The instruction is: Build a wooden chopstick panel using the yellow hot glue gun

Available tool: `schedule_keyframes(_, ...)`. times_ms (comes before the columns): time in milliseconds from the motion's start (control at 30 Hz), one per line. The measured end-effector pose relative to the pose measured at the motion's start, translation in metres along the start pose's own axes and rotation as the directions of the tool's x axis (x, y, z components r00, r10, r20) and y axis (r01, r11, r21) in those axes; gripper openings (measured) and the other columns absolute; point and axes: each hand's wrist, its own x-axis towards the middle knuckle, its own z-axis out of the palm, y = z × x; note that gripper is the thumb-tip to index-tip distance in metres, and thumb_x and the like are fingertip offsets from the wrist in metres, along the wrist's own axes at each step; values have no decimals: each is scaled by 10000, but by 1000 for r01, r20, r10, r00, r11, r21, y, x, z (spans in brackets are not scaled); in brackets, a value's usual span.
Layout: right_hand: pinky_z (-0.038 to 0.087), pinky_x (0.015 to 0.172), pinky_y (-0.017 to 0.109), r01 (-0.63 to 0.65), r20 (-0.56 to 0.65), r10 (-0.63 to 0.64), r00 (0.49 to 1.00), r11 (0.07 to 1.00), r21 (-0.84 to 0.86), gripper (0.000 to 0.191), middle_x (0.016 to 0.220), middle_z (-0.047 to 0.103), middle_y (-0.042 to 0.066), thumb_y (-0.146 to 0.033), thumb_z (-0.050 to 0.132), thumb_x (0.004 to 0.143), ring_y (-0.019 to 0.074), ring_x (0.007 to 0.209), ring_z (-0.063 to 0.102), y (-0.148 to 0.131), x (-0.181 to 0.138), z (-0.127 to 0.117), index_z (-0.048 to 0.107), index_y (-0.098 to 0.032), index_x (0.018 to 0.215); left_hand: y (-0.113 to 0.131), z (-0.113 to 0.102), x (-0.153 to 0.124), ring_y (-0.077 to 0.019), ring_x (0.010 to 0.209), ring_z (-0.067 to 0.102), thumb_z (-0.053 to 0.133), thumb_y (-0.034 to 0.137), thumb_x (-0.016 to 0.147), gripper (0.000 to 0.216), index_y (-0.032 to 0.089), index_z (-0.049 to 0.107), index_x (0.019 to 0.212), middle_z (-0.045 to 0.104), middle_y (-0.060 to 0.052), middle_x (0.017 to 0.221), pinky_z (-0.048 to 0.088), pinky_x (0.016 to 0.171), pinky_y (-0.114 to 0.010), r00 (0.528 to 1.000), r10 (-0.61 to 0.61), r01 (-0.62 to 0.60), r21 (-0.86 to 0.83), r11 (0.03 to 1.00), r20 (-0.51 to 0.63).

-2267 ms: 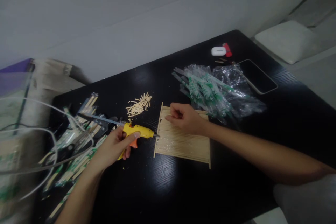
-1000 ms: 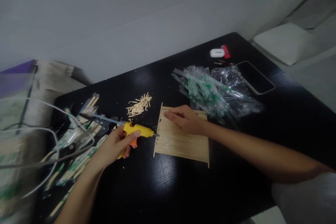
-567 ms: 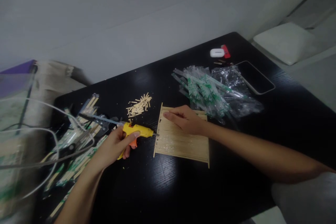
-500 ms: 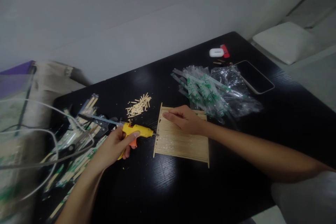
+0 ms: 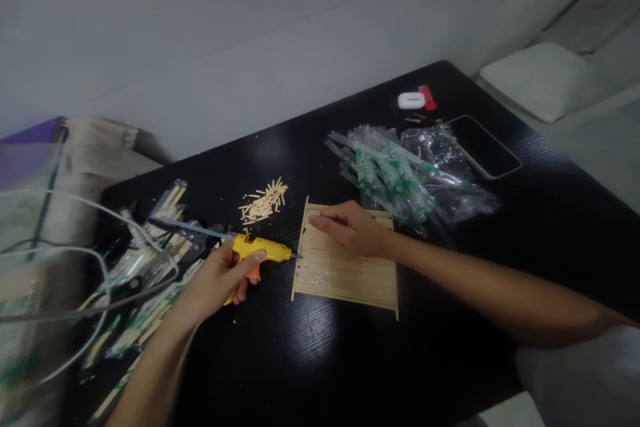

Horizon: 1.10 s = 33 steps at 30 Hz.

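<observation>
My left hand (image 5: 213,280) is wrapped round a yellow hot glue gun (image 5: 267,249) with an orange trigger. A glue stick (image 5: 200,228) juts from its back end. The metal nozzle touches or nearly touches the left edge of a flat panel of thin wooden sticks (image 5: 345,278), lying on the black table (image 5: 320,373). Over the panel's upper part rests my right hand (image 5: 350,230), its thumb and fingers closed in a pinch near the left edge. Whatever may be between those fingertips is too small to make out.
Short cut stick pieces (image 5: 265,202) lie in a pile behind the glue gun. Green-printed plastic wrappers (image 5: 385,170) and a phone (image 5: 483,147) are at the right, with a white earbud case (image 5: 411,101) farther back. Wrapped chopsticks (image 5: 145,320) and a looping white cable (image 5: 107,280) crowd the left.
Hardly anything differs. Both hands, the glue gun and the panel keep their places, with only a tiny shift of the whole view.
</observation>
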Motion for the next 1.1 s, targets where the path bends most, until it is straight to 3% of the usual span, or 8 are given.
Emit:
schedule_keyframes(433,211,536,279,0,-35,-1,999,1000,-32,562,583,204,-71,-467,535,991,82,542,229,0,1,2,245,-216,581,5,13,1,-106,348,517,620,593,869,405,209,556,759,571,46,426,372,376,-203,990,5,-11,-44,999,-144)
schedule_keyframes(700,208,539,292,-32,-17,32,999,999,35,548,551,267,-69,-479,502,1013,87,529,280,-5,0,-1,326,-213,567,1,1,2,-107,349,538,672,608,819,425,203,585,723,615,18,464,372,374,-205,1000,-24,24,-40,999,-11)
schedule_keyframes(867,219,539,288,-38,-21,39,999,998,51,557,530,293,-67,-502,498,1019,92,525,301,-5,-1,-1,343,-214,569,-2,1,3,-107,340,526,650,623,840,446,200,593,708,593,18,431,360,373,-202,999,-40,39,-45,998,-7)
schedule_keyframes(1100,234,558,287,-26,-93,21,995,998,-49,527,534,296,-69,-431,549,991,93,536,301,-2,0,2,314,-217,570,5,13,2,-126,348,542,642,645,843,468,198,576,724,583,23,420,386,388,-211,992,2,-12,-78,997,-129)
